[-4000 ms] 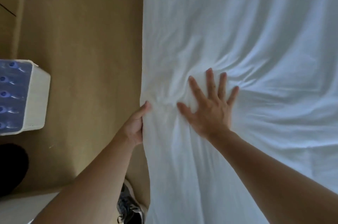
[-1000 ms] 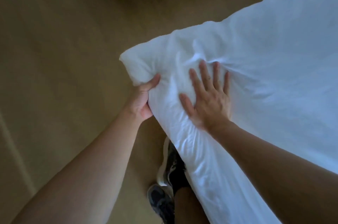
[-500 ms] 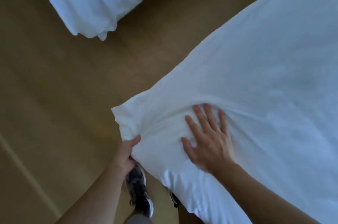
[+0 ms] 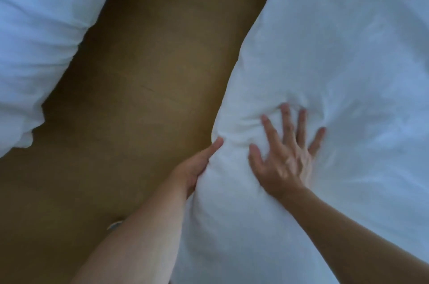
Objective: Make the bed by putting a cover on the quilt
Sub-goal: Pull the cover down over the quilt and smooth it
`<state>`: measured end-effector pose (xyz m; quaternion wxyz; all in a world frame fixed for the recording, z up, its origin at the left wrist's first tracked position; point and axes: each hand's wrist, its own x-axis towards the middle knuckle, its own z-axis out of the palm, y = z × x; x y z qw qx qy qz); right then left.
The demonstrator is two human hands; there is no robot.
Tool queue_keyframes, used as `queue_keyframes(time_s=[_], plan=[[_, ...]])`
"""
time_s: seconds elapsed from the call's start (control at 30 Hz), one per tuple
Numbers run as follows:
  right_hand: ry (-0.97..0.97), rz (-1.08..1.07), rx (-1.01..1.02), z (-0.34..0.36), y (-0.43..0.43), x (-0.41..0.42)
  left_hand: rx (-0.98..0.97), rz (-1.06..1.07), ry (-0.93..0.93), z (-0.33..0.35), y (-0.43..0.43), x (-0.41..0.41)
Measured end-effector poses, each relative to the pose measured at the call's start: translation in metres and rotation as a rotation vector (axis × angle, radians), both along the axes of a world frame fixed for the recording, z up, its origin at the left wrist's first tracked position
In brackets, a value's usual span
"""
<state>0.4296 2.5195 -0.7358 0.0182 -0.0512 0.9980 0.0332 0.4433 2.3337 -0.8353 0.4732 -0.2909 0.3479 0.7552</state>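
The white covered quilt (image 4: pixel 336 51) fills the right half of the view, wrinkled around my hands. My left hand (image 4: pixel 195 167) grips its left edge from the side, thumb on top and fingers hidden under the fabric. My right hand (image 4: pixel 285 156) lies flat on top of the quilt with spread fingers, pressing the fabric down just right of that edge. Both forearms reach in from the bottom.
A second white bed (image 4: pixel 39 40) with bedding takes the upper left. Brown floor (image 4: pixel 144 98) runs between the two as an aisle. The toe of a shoe (image 4: pixel 113 225) peeks out beside my left forearm.
The view has swung along the quilt's edge past its corner; the other bed now looms larger at upper left. My hands keep the same grip and press, and the picture is blurred by motion.
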Motion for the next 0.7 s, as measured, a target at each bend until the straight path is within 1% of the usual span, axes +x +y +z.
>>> queue_keyframes(time_s=[0.03,0.13,0.23,0.33,0.37,0.47,0.53,0.6,0.67,0.7], plan=[[0.014,0.000,-0.011,-0.003,0.001,-0.001,0.005,-0.012,-0.003,-0.004,-0.005,-0.006],[0.054,0.009,-0.030,-0.009,0.001,-0.001,-0.088,0.009,-0.022,-0.019,-0.031,-0.013],[0.083,0.012,-0.056,-0.011,0.001,-0.004,-0.039,-0.031,-0.073,-0.012,-0.050,-0.029],[0.095,0.012,-0.072,-0.013,0.003,-0.006,0.094,-0.016,0.048,0.007,-0.033,-0.093],[0.104,0.008,-0.080,-0.013,0.004,-0.006,0.100,-0.034,0.108,0.017,-0.021,-0.121],[0.112,0.004,-0.102,-0.013,0.006,-0.008,-0.059,-0.131,0.218,0.032,0.007,-0.179],[0.091,0.002,-0.119,-0.011,0.006,-0.009,-0.139,-0.190,0.192,0.035,0.005,-0.186],[0.054,-0.011,-0.142,-0.009,0.007,-0.007,-0.231,-0.243,0.105,0.042,-0.009,-0.176],[0.013,-0.013,-0.135,-0.008,0.006,-0.003,-0.206,-0.252,0.001,0.052,-0.013,-0.182],[0.003,-0.011,-0.133,-0.005,0.006,-0.006,-0.182,-0.231,-0.019,0.059,-0.008,-0.203]])
